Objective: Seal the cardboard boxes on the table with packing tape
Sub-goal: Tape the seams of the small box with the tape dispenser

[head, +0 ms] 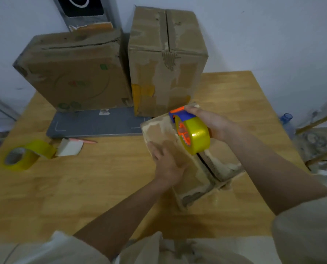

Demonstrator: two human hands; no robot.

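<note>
On a light wooden counter (101,187), seen from above by the person working, a small worn brown cardboard box (193,164) lies at an angle, its top flaps meeting in a dark open seam that runs toward the near right. Flat on the box's left flap rests the left hand (168,161), fingers straight and spread, pressing down and holding nothing. Just right of it, the right hand (214,122) has its fingers curled round a blue and orange tape dispenser loaded with a roll of yellow packing tape (193,134), which sits over the far end of the seam, touching the box top. Beyond both hands stand two larger brown cardboard boxes side by side: a wide one with green printing (73,73) and, to its right, a taller one (166,60) with its top flaps closed. Both stand on or just behind a flat dark grey mat (94,122). Well to the left of the left hand lie a loose roll of yellow tape (25,155), a small white block (69,147) and a pink pen (86,141).
</note>
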